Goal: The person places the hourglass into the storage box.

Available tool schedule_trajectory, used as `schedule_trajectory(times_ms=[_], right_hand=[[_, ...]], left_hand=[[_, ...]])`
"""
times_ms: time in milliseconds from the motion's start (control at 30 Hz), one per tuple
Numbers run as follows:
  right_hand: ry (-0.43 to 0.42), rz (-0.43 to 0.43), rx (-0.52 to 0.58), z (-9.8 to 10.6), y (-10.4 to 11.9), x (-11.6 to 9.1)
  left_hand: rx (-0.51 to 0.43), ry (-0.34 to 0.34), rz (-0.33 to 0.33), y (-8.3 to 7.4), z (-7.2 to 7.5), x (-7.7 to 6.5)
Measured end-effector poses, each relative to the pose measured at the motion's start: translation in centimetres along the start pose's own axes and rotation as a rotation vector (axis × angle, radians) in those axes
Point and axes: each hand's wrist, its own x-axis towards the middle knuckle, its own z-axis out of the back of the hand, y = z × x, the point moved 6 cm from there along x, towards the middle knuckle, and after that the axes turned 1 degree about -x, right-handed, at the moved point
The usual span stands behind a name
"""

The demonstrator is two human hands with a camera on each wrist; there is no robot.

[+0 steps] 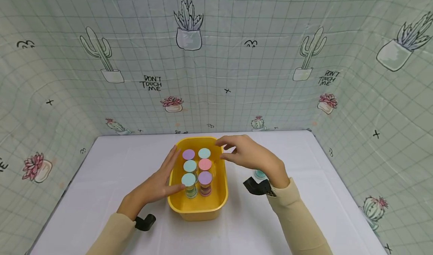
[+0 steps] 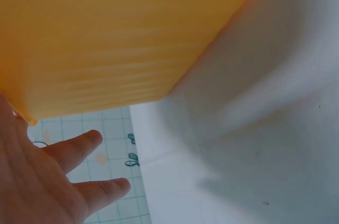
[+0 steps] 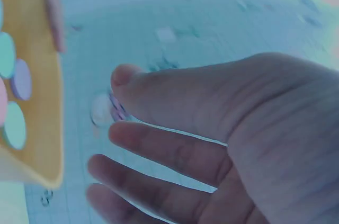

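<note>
A yellow plastic tub (image 1: 219, 190) stands on the white table, with several small lidded jars upright inside in two columns. Their round lids are light blue (image 1: 188, 180), purple (image 1: 205, 178) and pink (image 1: 205, 164). My left hand (image 1: 153, 183) rests against the tub's left rim, its thumb reaching over the rim beside the front blue-lidded jar. In the left wrist view its visible fingers (image 2: 103, 194) are spread and straight beside the tub wall. Over the tub's right rim, near the back, hovers my right hand (image 1: 241, 150), fingers slightly bent, holding nothing.
Another jar with a teal top (image 1: 259, 174) is on the table right of the tub, partly hidden by my right wrist and its black strap (image 1: 256, 186). A cactus-print cloth (image 1: 216, 67) hangs behind and at both sides of the white table (image 1: 111, 172).
</note>
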Motion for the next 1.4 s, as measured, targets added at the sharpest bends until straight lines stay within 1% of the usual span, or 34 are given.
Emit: schedule_trajectory(times_ms=[133, 267, 333, 433, 533, 633, 733, 900, 1067, 1267, 1400], right_hand=[[-0.16, -0.038, 0.017, 1.3, -2.3, -2.1], [-0.282, -0.136, 0.038, 2.0, -4.9, -3.9], [-0.329, -0.194, 0.04, 2.1, -6.1, -4.7], [-0.362, -0.263, 0.025, 2.0, -7.6, -5.8], [-0.35, -0.32, 0.021, 1.4, -8.9, -6.5], [-0.308, -0.364, 0.04, 0.5, -10.3, -7.0], [-0.264, -0.388, 0.037, -0.4, -11.4, -7.3], [-0.231, -0.396, 0.015, -1.3, -12.7, -7.8], [-0.21, -0.386, 0.012, -1.9, -13.6, -8.3], [-0.171, -0.383, 0.008, -1.8, -14.5, -8.4], [-0.129, -0.395, 0.012, -1.7, -15.0, -8.2]], left_hand=[[0.002, -0.003, -0.004, 0.0, -0.1, 0.0], [0.013, -0.009, -0.004, 0.1, 0.0, 0.0], [0.021, -0.014, -0.012, 0.1, 0.0, 0.1], [0.033, -0.026, -0.04, 0.3, 0.0, 0.1], [0.022, -0.05, -0.075, 0.7, 0.1, 0.0], [-0.011, -0.078, -0.109, 1.1, 0.2, -0.1], [-0.017, -0.106, -0.129, 1.5, 0.3, -0.1], [0.015, -0.118, -0.128, 1.8, 0.5, 0.1], [0.037, -0.129, -0.158, 1.8, 0.7, 0.8], [0.064, -0.161, -0.208, 2.5, 1.3, 1.8], [0.085, -0.169, -0.216, 2.7, 1.5, 2.1]])
